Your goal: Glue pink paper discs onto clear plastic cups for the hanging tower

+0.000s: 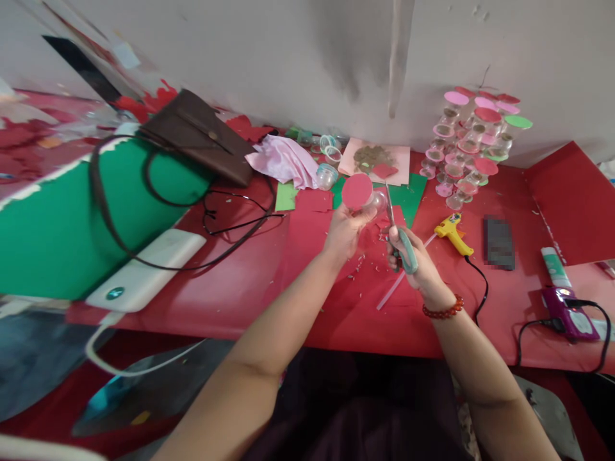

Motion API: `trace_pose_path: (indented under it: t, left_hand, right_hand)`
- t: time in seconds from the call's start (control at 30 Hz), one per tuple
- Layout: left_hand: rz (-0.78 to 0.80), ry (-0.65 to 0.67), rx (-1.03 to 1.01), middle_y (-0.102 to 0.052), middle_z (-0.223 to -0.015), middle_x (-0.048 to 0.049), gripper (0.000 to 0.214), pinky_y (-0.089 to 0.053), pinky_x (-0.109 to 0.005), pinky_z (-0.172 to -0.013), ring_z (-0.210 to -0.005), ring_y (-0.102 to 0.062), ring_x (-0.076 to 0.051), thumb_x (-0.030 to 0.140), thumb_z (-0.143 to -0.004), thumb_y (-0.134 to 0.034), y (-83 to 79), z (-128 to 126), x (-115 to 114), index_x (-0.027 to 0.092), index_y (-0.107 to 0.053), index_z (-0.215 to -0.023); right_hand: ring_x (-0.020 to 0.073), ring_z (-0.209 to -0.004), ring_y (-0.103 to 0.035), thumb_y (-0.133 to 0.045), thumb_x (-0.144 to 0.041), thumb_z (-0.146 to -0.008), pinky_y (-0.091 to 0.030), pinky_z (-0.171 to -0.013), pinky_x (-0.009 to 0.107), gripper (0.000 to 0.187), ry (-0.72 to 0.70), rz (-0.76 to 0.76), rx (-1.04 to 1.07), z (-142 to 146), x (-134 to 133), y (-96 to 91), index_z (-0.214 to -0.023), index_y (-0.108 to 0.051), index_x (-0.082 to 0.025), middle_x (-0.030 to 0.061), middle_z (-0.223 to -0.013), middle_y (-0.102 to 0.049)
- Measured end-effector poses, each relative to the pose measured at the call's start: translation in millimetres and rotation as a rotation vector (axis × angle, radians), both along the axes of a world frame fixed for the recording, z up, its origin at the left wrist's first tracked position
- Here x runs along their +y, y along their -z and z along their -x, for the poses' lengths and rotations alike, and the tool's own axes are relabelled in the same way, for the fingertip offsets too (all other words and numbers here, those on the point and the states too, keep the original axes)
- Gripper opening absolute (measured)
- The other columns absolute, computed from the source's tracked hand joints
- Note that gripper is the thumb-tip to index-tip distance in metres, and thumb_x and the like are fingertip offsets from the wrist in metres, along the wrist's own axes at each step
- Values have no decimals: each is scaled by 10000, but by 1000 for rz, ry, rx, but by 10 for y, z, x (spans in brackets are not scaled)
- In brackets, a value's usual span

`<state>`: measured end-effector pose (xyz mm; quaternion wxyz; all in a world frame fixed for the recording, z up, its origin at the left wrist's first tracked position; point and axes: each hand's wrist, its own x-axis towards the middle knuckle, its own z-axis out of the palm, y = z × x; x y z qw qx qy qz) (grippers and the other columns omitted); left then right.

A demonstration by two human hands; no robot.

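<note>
My left hand is closed on a small clear plastic cup with a round red paper disc at its end. In my right hand is a pair of scissors with green handles. Their blades point up, close to the right side of the cup; whether they touch it I cannot tell. Small pale scraps lie on the red paper below both hands. A translucent glue stick lies beneath my right hand, leading towards the yellow glue gun.
A stack of clear cups with coloured discs stands at the back right. Nearby are a phone and a purple power adapter. On the left lie a brown bag, glasses and a white power bank. Pink cloth lies behind.
</note>
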<state>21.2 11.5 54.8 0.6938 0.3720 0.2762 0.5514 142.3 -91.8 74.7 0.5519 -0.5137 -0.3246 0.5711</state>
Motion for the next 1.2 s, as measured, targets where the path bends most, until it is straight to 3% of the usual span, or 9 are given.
trace_pose_path:
  t: [0.43, 0.7, 0.87, 1.2]
  left_hand:
    - [-1, -23, -6, -818, -1015, -23, 355, -559, -367, -1029, -1053, -767, -214, 217, -621, -944, 79, -5, 59, 216, -723, -899]
    - [-41, -64, 12, -778, -1017, 10, 338, -562, -318, -959, -1017, -738, -169, 171, -682, -897, 165, 29, 135, 249, -742, -972]
    - [-44, -67, 45, -773, -1053, 2, 265, -556, -339, -1003, -1013, -740, -167, 175, -745, -864, 178, 22, 140, 239, -725, -961]
    - [-109, -102, 85, -769, -1031, 17, 296, -543, -295, -982, -990, -735, -151, 154, -720, -870, 172, 41, 163, 253, -742, -967]
  right_hand:
    - [54, -434, -447, -839, -755, -683, -325, -394, 209, 616, -18, 1, 6, 3, -14, 2, -928, -602, -243, -104, -612, -521]
    - [59, -427, -470, -843, -788, -652, -341, -372, 197, 646, -22, -4, -33, 27, -36, -30, -860, -576, -238, -96, -592, -522]
    - [65, -413, -480, -835, -815, -634, -354, -355, 196, 669, -25, -13, -41, 43, -36, -33, -806, -545, -239, -91, -578, -521]
    - [62, -409, -469, -840, -767, -651, -338, -348, 181, 623, -31, 15, -100, 35, -26, -43, -837, -566, -240, -104, -553, -504]
